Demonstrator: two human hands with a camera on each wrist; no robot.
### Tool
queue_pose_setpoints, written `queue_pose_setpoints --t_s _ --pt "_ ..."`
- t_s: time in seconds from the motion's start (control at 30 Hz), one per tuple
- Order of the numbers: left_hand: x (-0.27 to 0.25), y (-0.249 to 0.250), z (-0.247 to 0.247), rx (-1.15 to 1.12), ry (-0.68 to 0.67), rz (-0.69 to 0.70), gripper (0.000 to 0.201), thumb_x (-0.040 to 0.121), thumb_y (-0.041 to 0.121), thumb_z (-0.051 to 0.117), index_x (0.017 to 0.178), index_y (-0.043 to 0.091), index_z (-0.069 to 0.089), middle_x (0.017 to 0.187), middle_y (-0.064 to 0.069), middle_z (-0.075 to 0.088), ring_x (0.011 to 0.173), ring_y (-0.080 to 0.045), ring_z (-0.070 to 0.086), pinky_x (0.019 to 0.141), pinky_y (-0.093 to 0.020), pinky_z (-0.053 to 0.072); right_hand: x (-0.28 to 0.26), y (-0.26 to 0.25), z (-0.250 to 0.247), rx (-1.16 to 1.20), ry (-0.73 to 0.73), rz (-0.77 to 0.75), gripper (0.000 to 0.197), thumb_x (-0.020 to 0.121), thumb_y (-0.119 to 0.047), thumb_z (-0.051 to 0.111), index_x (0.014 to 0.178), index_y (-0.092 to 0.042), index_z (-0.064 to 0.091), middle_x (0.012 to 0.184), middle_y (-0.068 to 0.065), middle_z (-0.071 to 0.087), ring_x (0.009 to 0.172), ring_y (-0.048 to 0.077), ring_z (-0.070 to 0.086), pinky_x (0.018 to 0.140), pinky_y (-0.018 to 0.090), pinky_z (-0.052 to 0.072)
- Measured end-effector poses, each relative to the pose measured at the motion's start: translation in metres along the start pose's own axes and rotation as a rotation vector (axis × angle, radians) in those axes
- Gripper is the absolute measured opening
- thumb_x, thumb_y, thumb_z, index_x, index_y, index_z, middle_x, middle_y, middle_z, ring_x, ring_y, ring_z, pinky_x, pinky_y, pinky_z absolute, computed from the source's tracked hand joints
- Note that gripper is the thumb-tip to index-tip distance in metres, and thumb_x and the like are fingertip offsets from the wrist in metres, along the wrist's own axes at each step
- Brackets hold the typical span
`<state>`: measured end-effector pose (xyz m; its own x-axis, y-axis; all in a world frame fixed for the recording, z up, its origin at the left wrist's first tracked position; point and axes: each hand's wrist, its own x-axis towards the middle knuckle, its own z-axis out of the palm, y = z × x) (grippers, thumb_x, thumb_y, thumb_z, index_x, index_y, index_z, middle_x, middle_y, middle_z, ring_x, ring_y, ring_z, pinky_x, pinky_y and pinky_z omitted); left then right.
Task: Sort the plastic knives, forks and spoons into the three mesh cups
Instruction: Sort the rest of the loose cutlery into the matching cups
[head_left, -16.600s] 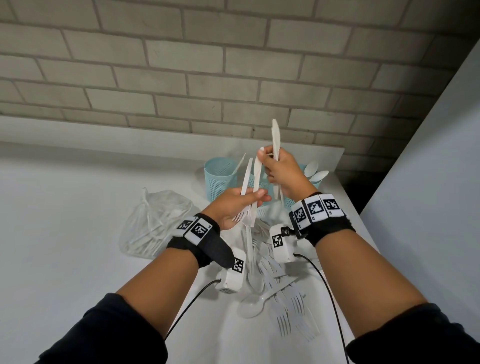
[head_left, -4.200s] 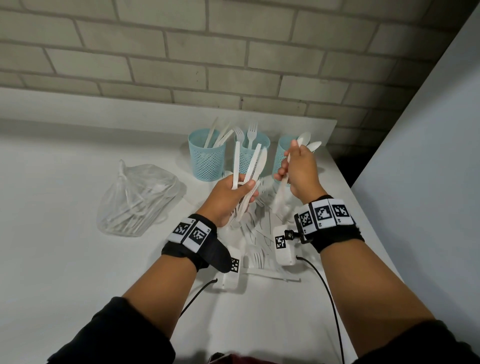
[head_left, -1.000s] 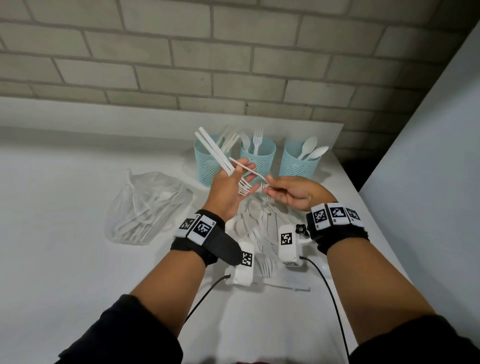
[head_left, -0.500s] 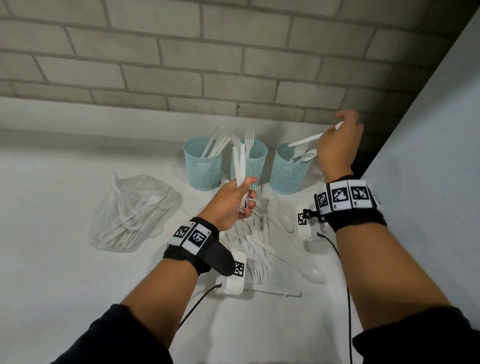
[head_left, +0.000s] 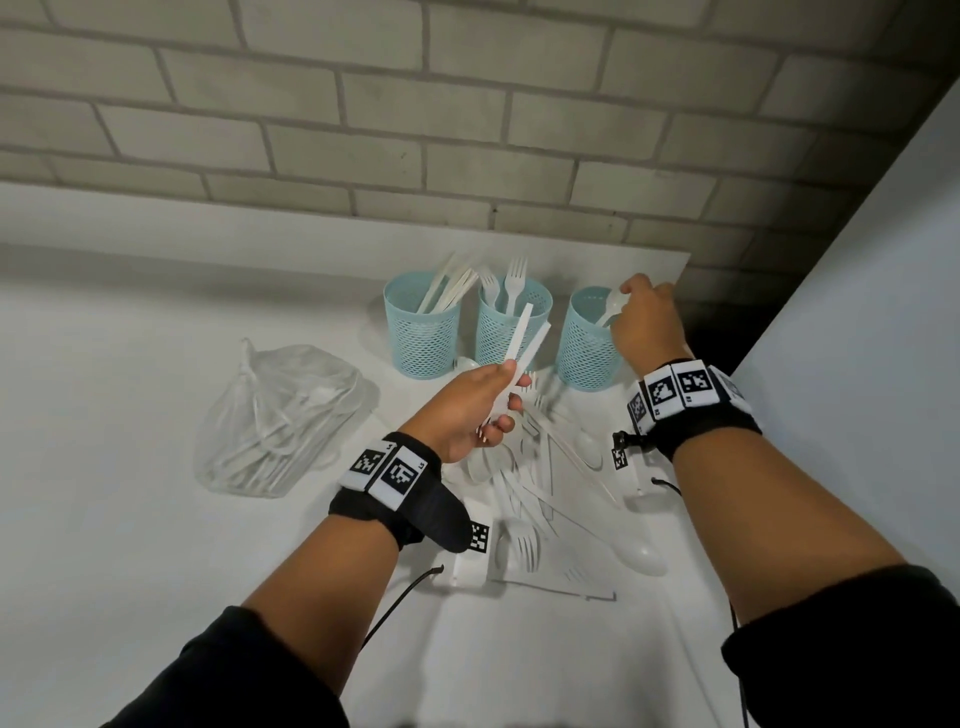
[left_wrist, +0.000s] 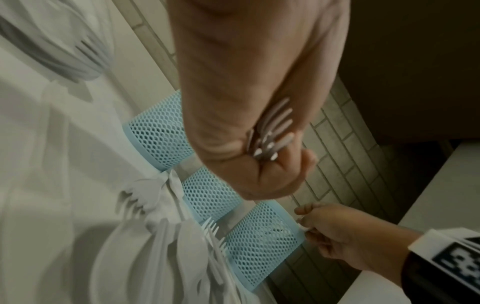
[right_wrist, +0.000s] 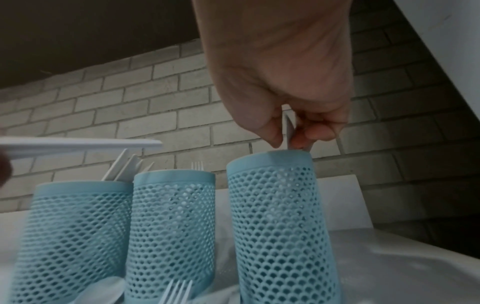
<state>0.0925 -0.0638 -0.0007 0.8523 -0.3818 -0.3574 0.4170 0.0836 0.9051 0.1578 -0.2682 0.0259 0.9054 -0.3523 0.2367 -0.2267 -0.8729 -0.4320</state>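
1. Three mesh cups stand in a row by the brick wall: left cup with knives, middle cup with forks, right cup for spoons; the unsorted pile lies on the table just in front of them.
2. Right hand sits directly over the right cup's rim; its fingertips pinch a spoon standing nearly upright, lower end already inside; the release looks imminent.
3. Left hand clamps two forks by the tine end; their handles point up and away toward the middle cup, which is closer to this hand; I judge they go there next.
4. A plastic bag of cutlery lies well left.
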Motion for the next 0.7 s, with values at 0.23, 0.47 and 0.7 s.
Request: queue_pose_setpoints --t_s 0.23,0.47,0.7 --pt "0.003 -0.003 -0.002 0.055 0.074 0.042 0.029 0.095 0.041 0.049 0.091 0.018 0.067 0.068 0.007 0.058 0.046 -0.001 0.051 0.040 -0.009 0.035 -0.025 -0.037 -0.006 0.027 0.385 -0.426 0.028 0.094 -0.026 0.042 0.113 -0.014 0.060 0.124 0.010 0.051 0.118 0.029 0.040 0.093 0.035 0.025" --pt "-0.003 0.005 -0.005 0.150 0.031 0.037 0.028 0.093 0.037 0.054 0.095 0.012 0.067 0.069 0.004 0.062 0.048 -0.004 0.047 0.040 -0.010 0.034 -0.054 -0.036 0.036 0.028 0.153 -0.823 0.045 0.095 -0.034 0.031 0.067 -0.012 0.059 0.064 0.002 0.059 0.067 0.020 0.053 0.082 0.035 0.034" --pt "0.001 0.011 -0.019 -0.224 0.277 0.205 0.021 0.087 -0.006 0.058 0.108 -0.004 0.056 0.095 -0.015 0.063 0.076 -0.017 0.064 0.069 -0.019 0.057 -0.060 -0.013 0.042 0.032 0.058 -0.591 0.053 0.097 -0.044 0.033 0.069 -0.006 0.058 0.057 0.010 0.058 0.053 0.026 0.051 0.055 0.032 0.041"
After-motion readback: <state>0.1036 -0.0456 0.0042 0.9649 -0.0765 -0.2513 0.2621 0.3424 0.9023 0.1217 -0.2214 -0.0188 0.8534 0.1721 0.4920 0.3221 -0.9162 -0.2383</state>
